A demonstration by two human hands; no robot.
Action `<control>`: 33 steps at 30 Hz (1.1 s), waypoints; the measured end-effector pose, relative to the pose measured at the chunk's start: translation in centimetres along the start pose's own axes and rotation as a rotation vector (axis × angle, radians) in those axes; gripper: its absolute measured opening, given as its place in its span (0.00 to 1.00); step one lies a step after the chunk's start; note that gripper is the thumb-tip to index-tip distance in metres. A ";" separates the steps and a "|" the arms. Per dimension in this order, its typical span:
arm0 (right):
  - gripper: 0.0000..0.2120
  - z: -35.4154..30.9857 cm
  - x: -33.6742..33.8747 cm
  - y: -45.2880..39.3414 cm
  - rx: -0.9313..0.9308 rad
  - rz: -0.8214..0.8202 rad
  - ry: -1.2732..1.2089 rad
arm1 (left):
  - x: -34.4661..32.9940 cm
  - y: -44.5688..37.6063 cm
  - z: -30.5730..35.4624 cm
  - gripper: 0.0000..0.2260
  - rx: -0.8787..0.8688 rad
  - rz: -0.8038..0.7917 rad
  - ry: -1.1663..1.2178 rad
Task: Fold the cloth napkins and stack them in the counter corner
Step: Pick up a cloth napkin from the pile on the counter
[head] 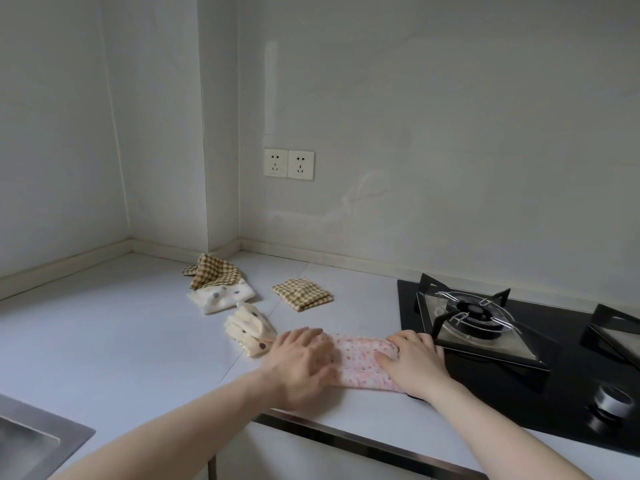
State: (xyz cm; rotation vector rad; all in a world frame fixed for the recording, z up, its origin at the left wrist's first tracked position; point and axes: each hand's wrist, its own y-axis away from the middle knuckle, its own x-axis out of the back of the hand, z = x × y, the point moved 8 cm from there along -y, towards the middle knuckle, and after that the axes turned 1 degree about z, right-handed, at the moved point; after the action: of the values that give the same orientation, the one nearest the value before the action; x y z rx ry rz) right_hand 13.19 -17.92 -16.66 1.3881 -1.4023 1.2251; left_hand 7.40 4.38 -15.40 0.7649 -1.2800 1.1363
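Observation:
A pink speckled napkin lies flat as a long strip on the white counter near the front edge. My left hand presses on its left end with fingers spread. My right hand rests on its right end, next to the hob. A crumpled cream dotted napkin lies just left of my left hand. Farther back, a brown checked napkin is draped loosely over a white dotted one. A folded brown checked napkin sits to their right.
A black gas hob with metal pan supports and a knob fills the right side. A steel sink shows at the lower left. Two wall sockets sit above the counter. The counter corner is at the back left.

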 end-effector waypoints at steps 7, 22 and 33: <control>0.23 -0.8 0.8 0.5 -0.092 -0.068 -0.045 | -3.3 1.4 0.7 0.35 0.063 -0.177 -0.045; 0.12 3.6 4.2 3.2 -0.333 0.021 -0.783 | -1.3 3.2 3.5 0.32 0.030 -0.067 0.141; 0.10 5.1 3.2 3.9 -0.419 -0.018 -0.684 | -0.1 2.3 -3.9 0.24 0.174 0.102 0.149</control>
State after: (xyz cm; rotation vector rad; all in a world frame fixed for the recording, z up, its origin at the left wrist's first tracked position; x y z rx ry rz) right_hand 9.56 -23.82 -15.05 1.5663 -1.9560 0.3892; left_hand 6.52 8.73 -16.50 0.7339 -1.1157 1.3755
